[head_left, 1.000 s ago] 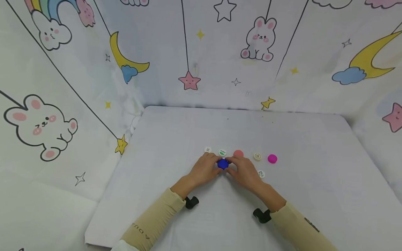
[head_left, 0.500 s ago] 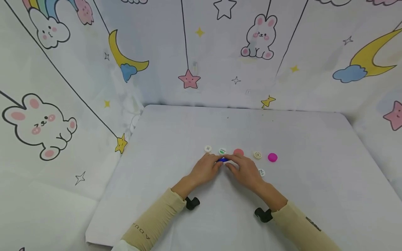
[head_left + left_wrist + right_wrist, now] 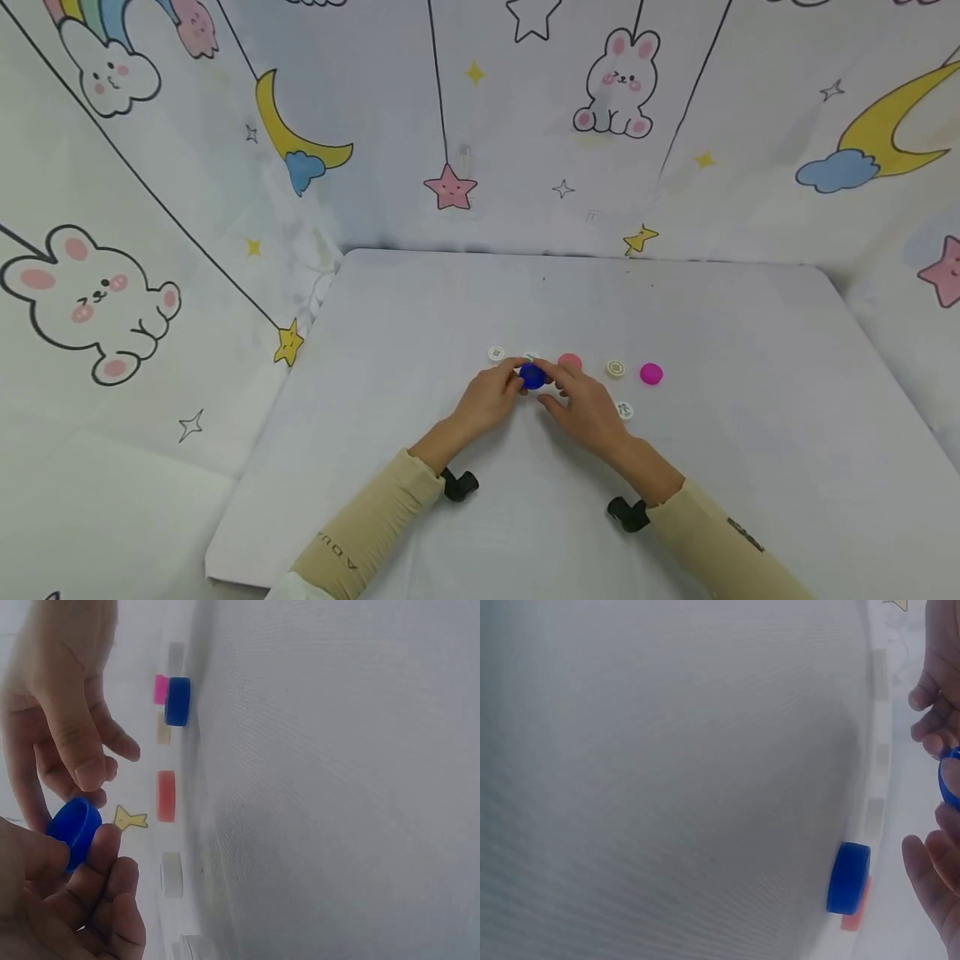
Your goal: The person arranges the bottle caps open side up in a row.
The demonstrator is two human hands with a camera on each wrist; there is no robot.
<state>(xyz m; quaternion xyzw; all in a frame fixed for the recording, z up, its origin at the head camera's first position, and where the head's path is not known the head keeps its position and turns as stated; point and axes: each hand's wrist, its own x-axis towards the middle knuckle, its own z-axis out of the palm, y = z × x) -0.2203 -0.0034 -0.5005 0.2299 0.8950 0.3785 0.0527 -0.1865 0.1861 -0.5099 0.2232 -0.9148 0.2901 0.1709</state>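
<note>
A blue bottle cap (image 3: 532, 377) is held up between both hands, its hollow inside facing up in the head view. My left hand (image 3: 486, 400) pinches it between thumb and fingers. With its index fingertip at the cap's far edge, my right hand (image 3: 588, 408) keeps its thumb apart from it. In the left wrist view the same blue cap (image 3: 75, 832) is gripped well off the tabletop, and the right thumb hangs loose above it. Only a sliver of the held cap (image 3: 951, 780) shows in the right wrist view.
Beyond the hands lies a row of caps: a white cap (image 3: 496, 354), a partly hidden white one, a coral cap (image 3: 570, 362), a cream cap (image 3: 615, 368) and a magenta cap (image 3: 651, 373). By the right hand lies a white-topped cap (image 3: 624, 410). A blue-sided cap (image 3: 178, 701) shows in the left wrist view.
The blue cap has been turned over: its face showed first, then its edge, now its hollow side. It has shifted slightly away, and the right thumb has come off it.
</note>
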